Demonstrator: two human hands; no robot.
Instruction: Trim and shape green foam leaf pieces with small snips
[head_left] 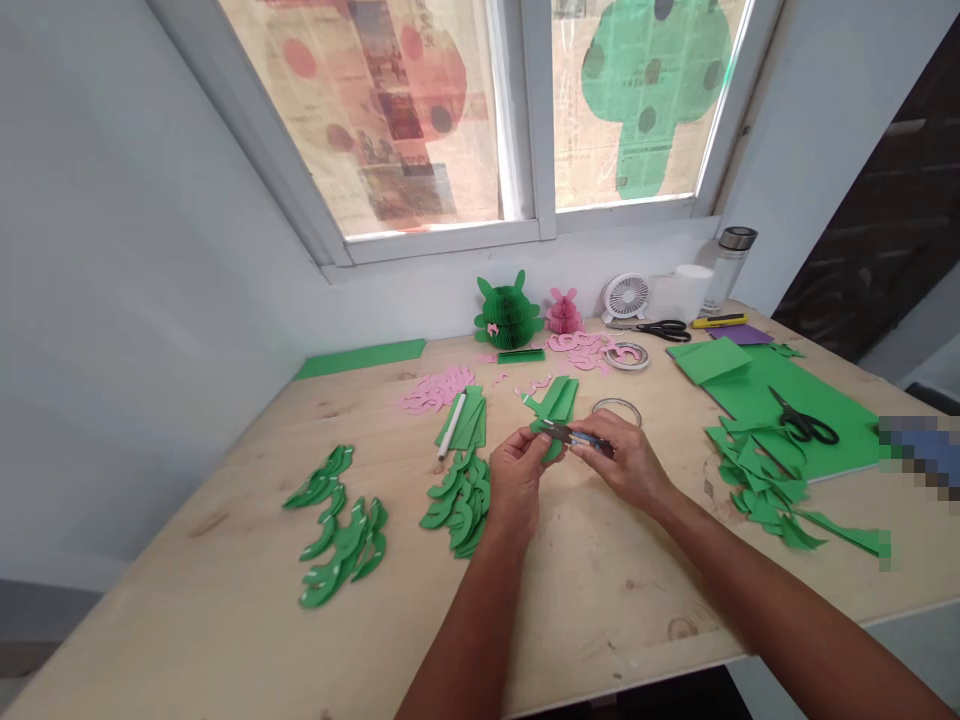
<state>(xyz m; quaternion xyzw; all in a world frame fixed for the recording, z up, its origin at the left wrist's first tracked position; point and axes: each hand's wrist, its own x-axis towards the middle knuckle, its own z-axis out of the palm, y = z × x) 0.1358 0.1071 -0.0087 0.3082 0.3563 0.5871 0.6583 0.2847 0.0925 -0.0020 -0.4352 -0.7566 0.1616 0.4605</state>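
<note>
Above the middle of the table, my left hand [517, 470] pinches a small curved green paper piece [553, 450]. My right hand [626, 462] grips a slim dark tool with a bluish part [589, 438], whose exact kind I cannot make out. Its tip meets the green paper near my left thumb. Just beyond my hands lie green paper strips [559, 398]. A pile of curved green cutouts [459, 500] sits left of my left wrist. Farther left, more green cutouts [349, 545] bear small white marks. A thin ring [616, 402], perhaps a tape roll, lies behind my right hand.
A white pen [451, 425] rests on green strips. Pink cutouts [442, 388], green and pink honeycomb paper figures [510, 315], a tape roll [626, 356] and a small fan [626, 297] stand farther back. At right are scissors [806, 425], green sheets [765, 385] and scraps [761, 490].
</note>
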